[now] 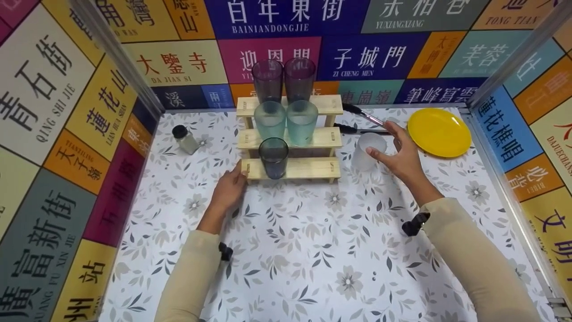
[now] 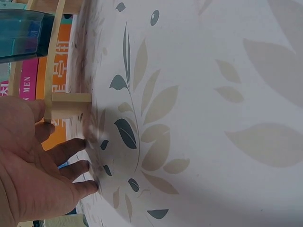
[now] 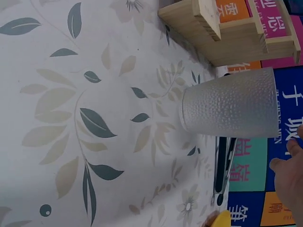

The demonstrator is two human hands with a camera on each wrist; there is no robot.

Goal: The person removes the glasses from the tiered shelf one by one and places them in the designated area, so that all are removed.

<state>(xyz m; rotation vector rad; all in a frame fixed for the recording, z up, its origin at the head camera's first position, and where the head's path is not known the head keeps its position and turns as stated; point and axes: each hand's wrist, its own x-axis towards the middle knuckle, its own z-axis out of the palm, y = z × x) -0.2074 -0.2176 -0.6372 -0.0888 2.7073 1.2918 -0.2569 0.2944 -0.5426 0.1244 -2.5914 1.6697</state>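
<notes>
My left hand (image 1: pixel 229 191) touches the left end of the low step of a wooden tiered rack (image 1: pixel 313 167). In the left wrist view its thumb and forefinger meet the plank's end, the other fingers (image 2: pixel 71 171) apart from it. A dark tumbler (image 1: pixel 274 158) stands on that step. Two green tumblers (image 1: pixel 270 120) occupy the middle step, and two purple-grey tumblers (image 1: pixel 268 82) the top one. My right hand (image 1: pixel 404 156) is beside a clear frosted tumbler (image 1: pixel 368 154) upright on the table, thumb and fingers spread. The right wrist view shows a gap between them (image 3: pixel 232 103).
Black-handled tongs (image 1: pixel 373 120) lie behind the frosted tumbler, beside the rack. A yellow plate (image 1: pixel 439 133) sits at the back right. At the left stands a small black-capped jar (image 1: pixel 186 139). Patterned walls (image 1: pixel 178 62) enclose the table's back and sides.
</notes>
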